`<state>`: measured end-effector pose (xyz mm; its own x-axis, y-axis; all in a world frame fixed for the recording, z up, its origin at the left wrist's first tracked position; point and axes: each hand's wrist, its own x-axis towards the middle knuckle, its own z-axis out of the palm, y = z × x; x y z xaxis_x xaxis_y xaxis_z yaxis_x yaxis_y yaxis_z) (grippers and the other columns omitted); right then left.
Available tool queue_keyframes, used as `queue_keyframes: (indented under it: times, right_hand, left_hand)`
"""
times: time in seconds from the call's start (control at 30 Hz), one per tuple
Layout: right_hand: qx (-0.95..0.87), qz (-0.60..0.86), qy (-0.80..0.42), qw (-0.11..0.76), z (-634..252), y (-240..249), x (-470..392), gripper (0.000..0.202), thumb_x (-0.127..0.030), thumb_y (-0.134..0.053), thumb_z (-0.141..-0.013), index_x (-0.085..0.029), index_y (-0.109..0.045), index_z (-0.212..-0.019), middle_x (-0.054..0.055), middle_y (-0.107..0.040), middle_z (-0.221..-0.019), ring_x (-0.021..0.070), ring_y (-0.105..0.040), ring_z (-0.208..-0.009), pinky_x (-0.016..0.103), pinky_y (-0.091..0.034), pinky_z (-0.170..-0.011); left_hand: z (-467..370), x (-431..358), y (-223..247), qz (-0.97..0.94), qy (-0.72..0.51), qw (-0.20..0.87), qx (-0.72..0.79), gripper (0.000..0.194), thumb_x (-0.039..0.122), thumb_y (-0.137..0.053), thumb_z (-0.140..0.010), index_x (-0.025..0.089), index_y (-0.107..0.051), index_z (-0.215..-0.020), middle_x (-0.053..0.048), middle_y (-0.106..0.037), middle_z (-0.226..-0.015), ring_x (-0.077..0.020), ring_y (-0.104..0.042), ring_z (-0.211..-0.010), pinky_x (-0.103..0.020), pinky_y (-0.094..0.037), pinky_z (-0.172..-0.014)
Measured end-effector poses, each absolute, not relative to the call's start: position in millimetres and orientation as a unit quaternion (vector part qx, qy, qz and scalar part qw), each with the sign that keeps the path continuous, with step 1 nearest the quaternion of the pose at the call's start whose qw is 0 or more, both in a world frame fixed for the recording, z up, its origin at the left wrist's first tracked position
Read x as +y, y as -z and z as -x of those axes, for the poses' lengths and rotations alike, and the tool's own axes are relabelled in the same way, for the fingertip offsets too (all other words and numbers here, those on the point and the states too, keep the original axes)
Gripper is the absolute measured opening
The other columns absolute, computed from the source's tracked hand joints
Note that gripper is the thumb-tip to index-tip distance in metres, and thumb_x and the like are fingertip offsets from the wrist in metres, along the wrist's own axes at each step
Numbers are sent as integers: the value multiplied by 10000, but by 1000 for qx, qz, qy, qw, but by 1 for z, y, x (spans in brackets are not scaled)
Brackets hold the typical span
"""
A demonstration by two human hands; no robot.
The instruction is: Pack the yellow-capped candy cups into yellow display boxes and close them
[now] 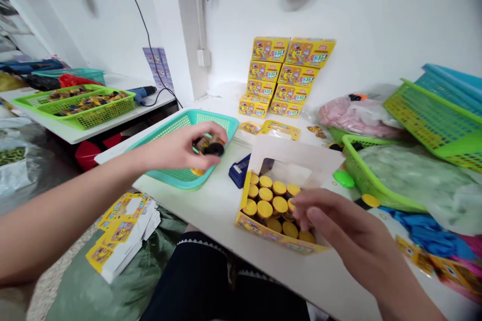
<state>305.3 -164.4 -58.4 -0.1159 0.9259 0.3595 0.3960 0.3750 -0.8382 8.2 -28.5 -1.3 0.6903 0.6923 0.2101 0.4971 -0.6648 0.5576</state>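
Observation:
My left hand (184,148), closed, is wrapped around small tubs with black ends (214,149), over the right part of a turquoise basket (181,182). How many tubs it holds is partly hidden by the fingers. A yellow carton (280,241) with its white lid raised stands in front of me, filled with rows of yellow-capped tubs (279,204). My right hand (339,230) is over the carton's right side. Its fingers are curled in among the caps, with the thumb close to them; whatever sits between the fingertips is hidden.
Stacked yellow cartons (278,77) stand against the wall. A dark blue tape dispenser (239,171) sits between basket and carton. Green baskets with bagged goods (406,175) crowd the right. Flat carton blanks (124,230) lie on a green sack at lower left.

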Motion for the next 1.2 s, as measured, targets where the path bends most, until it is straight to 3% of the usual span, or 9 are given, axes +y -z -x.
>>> queue_keyframes:
  times: [0.1, 0.2, 0.3, 0.47, 0.67, 0.77, 0.9, 1.07, 1.2]
  right_hand:
    - [-573, 425, -509, 481, -277, 50, -155, 370, -536, -495, -925, -266, -538, -1174, 48, -665, -930, 155, -662, -684, 273, -567, -536]
    - [-556, 438, -546, 450, -262, 46, -149, 384, -531, -565, -887, -231, -537, -1126, 30, -663, -890, 141, -656, -692, 279, -578, -609]
    - [-591, 472, -453, 472, -273, 51, -149, 324, -433, -650, -853, -237, -580, -1102, 30, -669, -978, 157, -665, -892, 282, -572, -774]
    - [-620, 591, -230, 461, -307, 71, -162, 300, -438, -687, -818, -258, -596, -1041, 22, -678, -968, 166, -647, -832, 298, -541, -733]
    - [-709, 602, -67, 360, -301, 89, -171, 236, -376, -736, -783, -248, -542, -747, 25, -699, -864, 240, -631, -916, 390, -507, -788]
    - [-749, 578, 17, 324, -303, 87, -171, 308, -386, -725, -799, -238, -489, -667, 9, -697, -779, 255, -614, -876, 415, -457, -766]
    - [-750, 563, 80, 337, -312, 82, -171, 241, -437, -695, -808, -250, -544, -830, 11, -667, -754, 241, -626, -779, 403, -427, -714]
    - [-782, 556, 73, 272, -307, 93, -168, 296, -422, -741, -786, -285, -582, -995, 28, -709, -924, 291, -621, -931, 437, -406, -747]
    - [-763, 525, 82, 368, -295, 93, -169, 391, -429, -695, -836, -261, -545, -1156, 101, -648, -1169, 291, -592, -1052, 480, -456, -836]
  left_hand:
    - [-46, -71, 8, -924, -228, 214, 220, 343, 210, -670, -787, 245, -596, -1120, -23, -617, -1070, -162, -603, -966, -235, -489, -820]
    - [-72, -91, 28, -941, -236, 165, 177, 528, 139, -645, -802, 263, -524, -1300, -58, -596, -1128, -180, -592, -1035, -266, -477, -904]
    - [-80, -90, 37, -921, -286, 174, 199, 593, 174, -669, -805, 251, -463, -1356, -63, -618, -1155, -186, -599, -1040, -278, -480, -908]
    - [-74, -83, 41, -836, -377, 298, 266, 111, 297, -632, -878, 196, -654, -917, -48, -650, -1000, -168, -614, -916, -281, -492, -826]
    - [-83, -96, 60, -587, -448, 624, 257, 321, 477, -525, -930, 179, -596, -832, -54, -602, -986, -136, -579, -724, -244, -526, -558]
    - [-92, -104, 55, -453, -457, 723, 250, 318, 467, -567, -899, 168, -583, -794, -43, -594, -938, -119, -566, -675, -208, -525, -492]
    - [-97, -109, 46, -373, -482, 755, 242, 285, 410, -571, -900, 157, -586, -771, -45, -608, -891, -118, -571, -687, -179, -524, -477]
    - [-96, -111, 49, -335, -458, 790, 234, 316, 389, -456, -965, 155, -580, -793, -44, -604, -906, -113, -576, -684, -180, -531, -483]
    - [-105, -119, 56, -324, -452, 800, 226, 335, 411, -406, -989, 166, -570, -829, -34, -591, -934, -109, -584, -696, -187, -538, -520]
